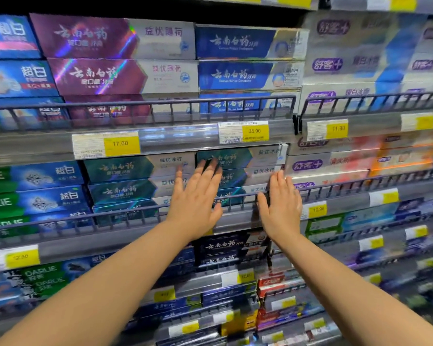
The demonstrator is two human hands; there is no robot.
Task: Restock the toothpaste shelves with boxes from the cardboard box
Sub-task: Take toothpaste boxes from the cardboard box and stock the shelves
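Teal toothpaste boxes (238,171) are stacked at the centre of the frame, behind the wire rail (238,199) of the middle shelf. Your left hand (198,196) is spread over their fronts, fingers straight and fanned apart. Your right hand (281,203) is at the stack's right end, fingers straight and close together, thumb held apart by the rail.

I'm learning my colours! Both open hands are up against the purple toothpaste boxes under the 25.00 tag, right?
Not quite. In the head view, the left hand and the right hand are open against the dark green boxes under the 25.00 tag. The purple boxes sit on the shelf above that tag.
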